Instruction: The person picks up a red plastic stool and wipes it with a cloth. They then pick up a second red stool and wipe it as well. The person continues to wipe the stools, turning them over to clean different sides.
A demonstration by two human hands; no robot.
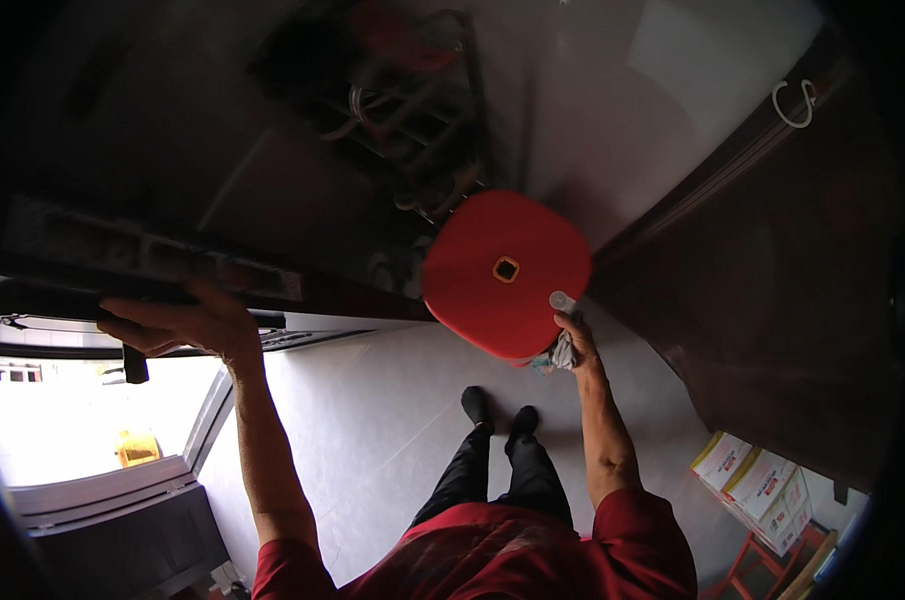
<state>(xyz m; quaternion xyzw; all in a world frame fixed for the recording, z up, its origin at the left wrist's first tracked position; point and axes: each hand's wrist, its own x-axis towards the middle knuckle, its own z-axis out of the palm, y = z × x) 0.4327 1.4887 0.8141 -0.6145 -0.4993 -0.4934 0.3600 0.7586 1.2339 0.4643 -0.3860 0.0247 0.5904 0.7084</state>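
The left forearm [273, 440] is stretched forward, wrist bent, the left hand [188, 325] unclenched, its fingers pointed left above a black bar [135, 366]. By the outstretched right hand [584, 347], a bunched cloth [564, 351] is clutched at the red plastic stool's [508, 305] near right edge; whether the stool is gripped cannot be told.

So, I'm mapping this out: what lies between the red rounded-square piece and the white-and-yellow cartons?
In the head view, the right hand at the edge of the red piece, then pale floor.
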